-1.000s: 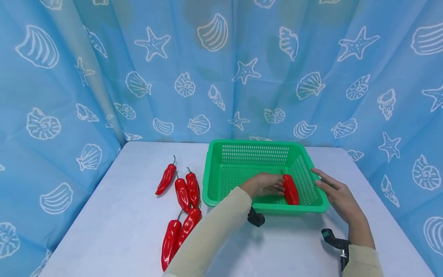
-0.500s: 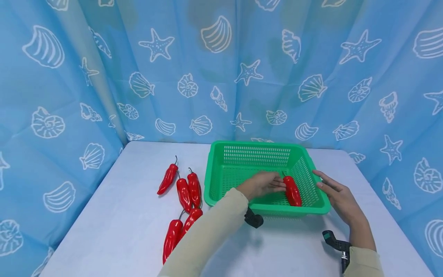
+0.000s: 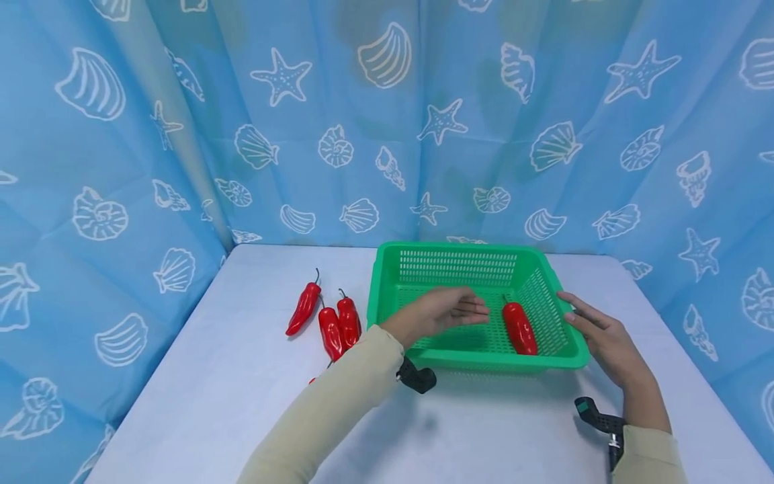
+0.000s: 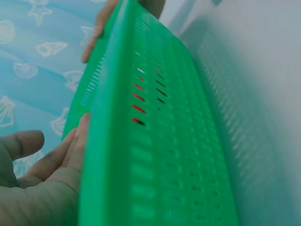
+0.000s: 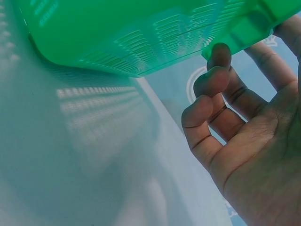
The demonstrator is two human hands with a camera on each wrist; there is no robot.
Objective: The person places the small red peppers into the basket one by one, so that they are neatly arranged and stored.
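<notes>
My left hand (image 3: 438, 312) hovers over the green plastic basket (image 3: 478, 361), fingers extended and holding nothing. In the left wrist view, the fingers (image 4: 59, 160) of that hand show just past the basket's near rim. One red chili pepper (image 3: 519, 329) with a dark stem lies in the basket's right part, apart from the left hand. At the basket's right rim, my right hand (image 3: 607, 343) touches the edge with thumb and forefinger. The right wrist view shows its other fingers (image 5: 197, 113) loosely bent beneath the rim, with nothing in them.
Several red chili peppers (image 3: 304, 308) lie on the white tabletop (image 3: 199, 376) left of the basket, some hidden by the left sleeve (image 3: 326, 410). A blue curtain (image 3: 387, 121) with white shells and starfish hangs behind the table.
The left hand has let go of the chili pepper in the basket and drawn back to the left. The right hand has stayed at the rim. The head view has shifted slightly.
</notes>
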